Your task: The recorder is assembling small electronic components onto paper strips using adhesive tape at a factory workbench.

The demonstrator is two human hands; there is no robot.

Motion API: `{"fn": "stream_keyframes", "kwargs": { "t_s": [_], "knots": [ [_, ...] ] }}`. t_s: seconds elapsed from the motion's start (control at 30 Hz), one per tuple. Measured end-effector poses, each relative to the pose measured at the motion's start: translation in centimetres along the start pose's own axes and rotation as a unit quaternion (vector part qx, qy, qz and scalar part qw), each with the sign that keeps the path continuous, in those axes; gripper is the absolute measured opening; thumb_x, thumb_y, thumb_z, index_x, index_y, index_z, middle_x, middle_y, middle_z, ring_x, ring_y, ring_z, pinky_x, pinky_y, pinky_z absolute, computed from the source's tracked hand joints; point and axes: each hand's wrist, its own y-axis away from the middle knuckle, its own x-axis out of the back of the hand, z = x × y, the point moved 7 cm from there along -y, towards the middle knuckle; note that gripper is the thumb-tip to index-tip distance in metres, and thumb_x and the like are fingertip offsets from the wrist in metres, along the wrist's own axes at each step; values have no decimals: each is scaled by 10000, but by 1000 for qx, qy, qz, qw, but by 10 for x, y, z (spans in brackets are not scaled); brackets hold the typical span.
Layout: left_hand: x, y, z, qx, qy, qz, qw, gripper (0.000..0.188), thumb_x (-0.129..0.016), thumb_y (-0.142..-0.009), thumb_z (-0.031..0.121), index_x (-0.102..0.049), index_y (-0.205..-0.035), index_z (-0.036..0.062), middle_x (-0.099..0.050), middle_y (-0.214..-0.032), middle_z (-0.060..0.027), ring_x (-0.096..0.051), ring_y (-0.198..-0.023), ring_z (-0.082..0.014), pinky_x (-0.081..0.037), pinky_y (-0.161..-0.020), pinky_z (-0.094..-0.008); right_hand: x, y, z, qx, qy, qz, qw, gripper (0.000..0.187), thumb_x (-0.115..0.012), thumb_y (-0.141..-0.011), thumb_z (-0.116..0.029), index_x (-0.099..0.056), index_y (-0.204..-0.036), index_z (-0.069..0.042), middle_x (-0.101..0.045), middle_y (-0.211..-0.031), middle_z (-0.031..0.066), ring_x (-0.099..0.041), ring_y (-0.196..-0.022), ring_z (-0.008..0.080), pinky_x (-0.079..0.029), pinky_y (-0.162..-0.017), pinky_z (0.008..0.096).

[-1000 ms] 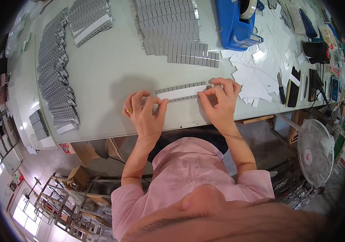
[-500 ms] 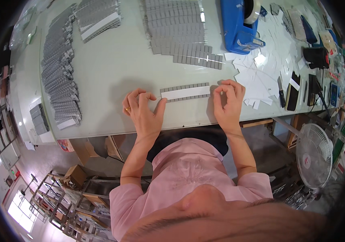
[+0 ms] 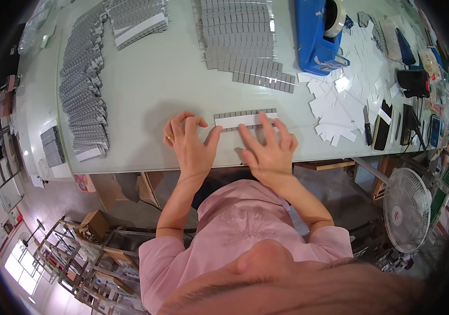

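A short strip of small grey tiles [image 3: 240, 112] lies crosswise on the table in front of me, with a white paper strip [image 3: 229, 122] along its middle. My left hand [image 3: 192, 146] is at its left end, fingers curved and apart, thumb tip at the strip's edge. Over the right part is my right hand [image 3: 270, 156], palm down and fingers spread, with fingertips on or just over the white paper. Neither hand grips anything. The right fingers cover some of the strip.
Rows of grey tile strips [image 3: 237, 31] lie ahead, and a long overlapping pile [image 3: 81, 89] runs down the left. A blue tape dispenser [image 3: 312, 44] stands at the back right. White paper pieces [image 3: 334, 113], a knife [image 3: 367, 126] and a fan [image 3: 405, 210] are to the right.
My right hand has moved left from the strip's right end onto its white paper, and its fingers have spread. My left hand stays by the left end.
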Motion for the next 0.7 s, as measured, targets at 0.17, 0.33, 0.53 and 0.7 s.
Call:
{"fn": "stream_keyframes", "kwargs": {
  "t_s": [0.17,0.33,0.53,0.7],
  "knots": [
    [3,0,0,6,9,5,1000,357,-839,-731,194,-568,-962,167,-496,-1175,-35,-397,-1161,-303,-261,-999,-477,25,13,45,-70,48,33,996,419,-627,-883,-378,-682,-1285,-272,-473,-1485,105,-388,-1290,349,-265,-1030,464],
    [7,-1,-18,48,127,5,991,433,-840,-729,182,-595,-1084,145,-517,-1222,-66,-414,-1192,-311,-271,-1038,-497,38,31,78,-89,16,81,993,399,-596,-916,-320,-687,-1284,-197,-476,-1471,126,-379,-1270,353,-258,-1069,444],
    [-16,6,61,-214,-6,-134,968,762,-754,-786,482,-538,-1395,78,-465,-1494,-108,-347,-1430,-318,-219,-1133,-528,35,18,76,-74,-34,126,989,370,-578,-945,-265,-687,-1276,-140,-488,-1445,145,-389,-1238,361,-308,-1072,433],
    [-21,46,52,-350,-98,-117,924,589,-733,-810,492,-670,-1246,102,-616,-1357,-42,-516,-1328,-238,-222,-1165,-521,33,18,77,-64,-56,134,987,370,-585,-940,-259,-684,-1266,-116,-492,-1436,159,-410,-1226,380,-326,-1071,450]
  ]
}}
